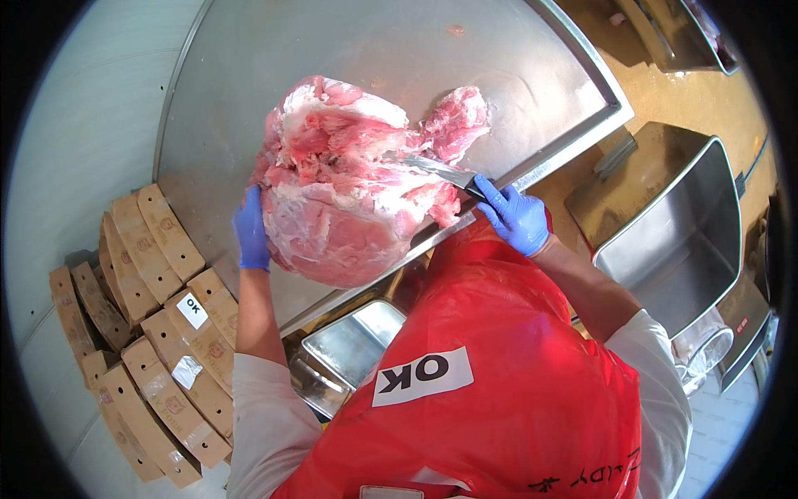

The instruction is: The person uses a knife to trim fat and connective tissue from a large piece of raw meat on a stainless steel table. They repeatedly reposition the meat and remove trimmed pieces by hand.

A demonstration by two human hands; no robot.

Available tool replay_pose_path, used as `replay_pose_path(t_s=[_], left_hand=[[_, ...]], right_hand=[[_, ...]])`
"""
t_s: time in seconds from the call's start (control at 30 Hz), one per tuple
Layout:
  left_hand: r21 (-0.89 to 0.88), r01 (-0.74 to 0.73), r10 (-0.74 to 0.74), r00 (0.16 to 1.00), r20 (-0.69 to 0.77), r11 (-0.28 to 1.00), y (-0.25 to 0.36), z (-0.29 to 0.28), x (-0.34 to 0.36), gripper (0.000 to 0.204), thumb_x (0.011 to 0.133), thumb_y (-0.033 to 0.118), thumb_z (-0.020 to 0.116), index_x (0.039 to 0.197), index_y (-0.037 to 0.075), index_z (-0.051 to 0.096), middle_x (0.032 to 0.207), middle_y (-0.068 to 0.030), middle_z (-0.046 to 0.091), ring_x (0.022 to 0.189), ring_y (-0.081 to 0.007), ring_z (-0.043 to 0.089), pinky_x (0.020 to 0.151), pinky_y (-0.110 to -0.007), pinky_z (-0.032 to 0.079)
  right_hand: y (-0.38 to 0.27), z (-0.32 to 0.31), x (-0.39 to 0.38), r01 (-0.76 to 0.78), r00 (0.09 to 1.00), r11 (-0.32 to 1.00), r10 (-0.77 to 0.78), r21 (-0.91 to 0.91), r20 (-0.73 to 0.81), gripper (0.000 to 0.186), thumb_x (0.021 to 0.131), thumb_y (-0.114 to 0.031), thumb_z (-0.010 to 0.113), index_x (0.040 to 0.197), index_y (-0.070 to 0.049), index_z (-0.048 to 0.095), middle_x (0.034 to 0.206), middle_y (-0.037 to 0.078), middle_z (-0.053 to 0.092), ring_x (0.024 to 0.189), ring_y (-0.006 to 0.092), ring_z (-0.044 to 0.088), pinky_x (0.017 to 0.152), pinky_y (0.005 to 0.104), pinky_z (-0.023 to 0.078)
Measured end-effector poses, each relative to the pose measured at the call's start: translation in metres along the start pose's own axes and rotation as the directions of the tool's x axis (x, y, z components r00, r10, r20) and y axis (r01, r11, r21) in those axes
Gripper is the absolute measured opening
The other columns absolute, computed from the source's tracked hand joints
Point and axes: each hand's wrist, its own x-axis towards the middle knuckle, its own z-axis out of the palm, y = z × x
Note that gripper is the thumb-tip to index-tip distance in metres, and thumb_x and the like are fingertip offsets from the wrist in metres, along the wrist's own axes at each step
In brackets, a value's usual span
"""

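A large cut of raw meat (332, 216), pink with white fat, lies on the metal table (241, 50) near its front edge. My left hand (251, 231), in a blue glove, rests against the meat's left side; its fingers are mostly hidden behind the meat. In my right hand (517, 218), also gloved in blue, the dark handle of a knife (449, 173) is gripped. The blade points left, and its tip reaches the torn, reddish middle of the meat. Just beyond the blade, a smaller lobe of meat (457, 123) sticks out to the right; whether it is still attached I cannot tell.
A raised rim (573, 50) runs along the table's right side. To the right stands a deep metal bin (673, 258). Stacked cardboard boxes (166, 374) fill the lower left. A metal tray (357, 337) sits below the table edge, beside my red apron (499, 333).
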Motion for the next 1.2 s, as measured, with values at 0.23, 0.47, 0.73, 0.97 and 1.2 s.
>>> replay_pose_path(t_s=[0.23, 0.47, 0.73, 0.97, 1.2], left_hand=[[-0.036, 0.158, -0.159, 0.986, -0.042, 0.987, 0.005, -0.002, 0.016, 0.054, 0.104, 0.046, 0.065, 0.121, -0.004, 0.077, 0.112, -0.0096, 0.077, 0.097, -0.0168, 0.066, 0.09, -0.038, 0.055], [-0.216, 0.175, -0.178, 0.984, 0.004, 0.961, -0.007, 0.006, 0.006, 0.054, 0.103, 0.045, 0.063, 0.119, -0.004, 0.078, 0.107, -0.011, 0.077, 0.099, -0.0215, 0.072, 0.089, -0.04, 0.057], [-0.288, 0.311, -0.325, 0.946, 0.001, 0.906, -0.028, 0.001, -0.009, 0.058, 0.102, 0.046, 0.069, 0.131, -0.005, 0.073, 0.122, -0.0128, 0.077, 0.105, -0.0257, 0.075, 0.091, -0.041, 0.061], [-0.33, 0.304, -0.312, 0.95, 0.03, 0.894, -0.04, 0.002, -0.02, 0.061, 0.103, 0.048, 0.066, 0.137, -0.002, 0.071, 0.129, -0.0134, 0.075, 0.113, -0.0256, 0.075, 0.097, -0.04, 0.061], [-0.183, 0.233, -0.247, 0.967, -0.057, 0.955, -0.029, 0.006, 0.0, 0.065, 0.103, 0.053, 0.064, 0.123, -0.008, 0.078, 0.114, -0.0142, 0.079, 0.103, -0.0215, 0.072, 0.09, -0.039, 0.056]], right_hand=[[-0.007, -0.001, 0.005, 0.011, 0.997, 0.992, -0.021, -0.122, -0.077, 0.061, 0.101, -0.042, 0.074, 0.159, -0.027, 0.061, 0.078, 0.007, 0.055, 0.053, 0.0252, 0.056, 0.05, 0.0424, 0.051], [-0.016, -0.003, -0.001, -0.106, 0.989, 0.994, 0.106, 0.009, -0.104, 0.058, 0.101, -0.04, 0.075, 0.156, -0.026, 0.063, 0.084, 0.01, 0.063, 0.06, 0.03, 0.065, 0.054, 0.0441, 0.053], [-0.025, 0.002, -0.001, -0.171, 0.967, 0.982, 0.183, 0.08, -0.176, 0.053, 0.101, -0.041, 0.076, 0.152, -0.026, 0.069, 0.08, 0.011, 0.062, 0.056, 0.0292, 0.065, 0.052, 0.0438, 0.052], [-0.011, -0.002, 0.012, -0.132, 0.974, 0.991, 0.125, -0.025, -0.186, 0.05, 0.1, -0.044, 0.076, 0.148, -0.029, 0.072, 0.075, 0.009, 0.059, 0.056, 0.0291, 0.064, 0.054, 0.0445, 0.052], [0.048, -0.134, 0.042, 0.064, 0.996, 0.991, -0.071, -0.12, -0.052, 0.05, 0.096, -0.036, 0.082, 0.143, -0.023, 0.074, 0.074, 0.009, 0.064, 0.061, 0.0307, 0.067, 0.059, 0.0426, 0.056]])
